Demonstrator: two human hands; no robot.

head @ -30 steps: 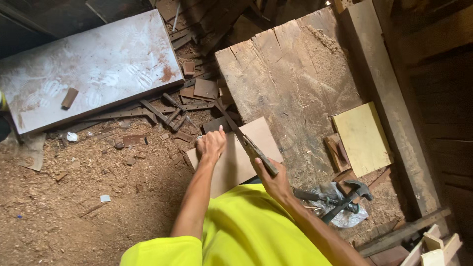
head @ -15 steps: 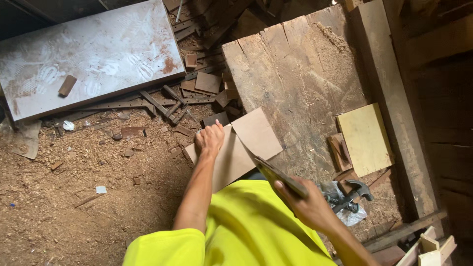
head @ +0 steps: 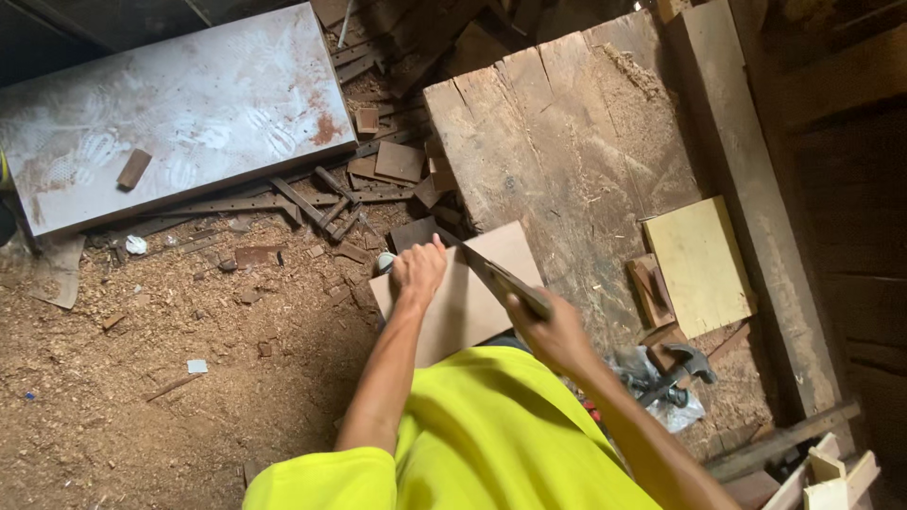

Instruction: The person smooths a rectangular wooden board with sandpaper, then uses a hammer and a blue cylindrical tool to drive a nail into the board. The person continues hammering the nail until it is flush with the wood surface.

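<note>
A thin brown board (head: pixel 472 302) lies over the near left corner of a worn wooden table (head: pixel 567 161), part of it jutting out past the edge above the sawdust-covered floor (head: pixel 142 378). The left hand (head: pixel 418 269) presses flat on the board's far left part, fingers bent over its edge. The right hand (head: pixel 557 332) is clenched around the handle of a hand saw (head: pixel 501 279), whose blade slants across the board just right of the left hand. To the right on the table lies a yellow square panel (head: pixel 699 264), and near it a hammer (head: pixel 685 364). On the floor to the far left rests a pale grey sheet (head: pixel 189 113), with dark wood offcuts (head: pixel 378 170) scattered between it and the table.
</note>
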